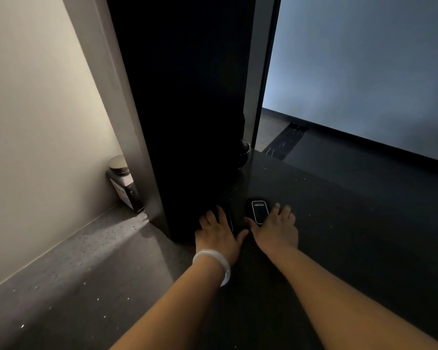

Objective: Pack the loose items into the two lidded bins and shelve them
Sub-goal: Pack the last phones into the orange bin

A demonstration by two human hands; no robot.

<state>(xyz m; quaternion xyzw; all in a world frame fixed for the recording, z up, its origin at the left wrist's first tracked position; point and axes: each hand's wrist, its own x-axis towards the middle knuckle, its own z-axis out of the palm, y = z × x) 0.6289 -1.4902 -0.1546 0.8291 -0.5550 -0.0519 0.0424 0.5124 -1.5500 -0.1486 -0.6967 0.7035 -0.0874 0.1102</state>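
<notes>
Two small dark items lie side by side on a dark surface, low in the frame. The right one point(260, 211) is black with a white rounded outline and a small line of text. The left one point(230, 221) shows only a thin white edge beside my fingers. My left hand point(216, 234), with a pale bangle on its wrist, rests with spread fingers over the left item. My right hand point(276, 229) lies with thumb and fingers spread around the near end of the right item. The dark hides whether either hand grips. No bin is recognisable.
A tall black panel point(187, 109) rises right behind the hands. Left of it, a jar with a metal lid point(122, 176) stands in the corner by a pale wall point(36, 122) on a speckled grey floor point(86, 261). A dark round object point(244, 150) sits at the panel's right edge.
</notes>
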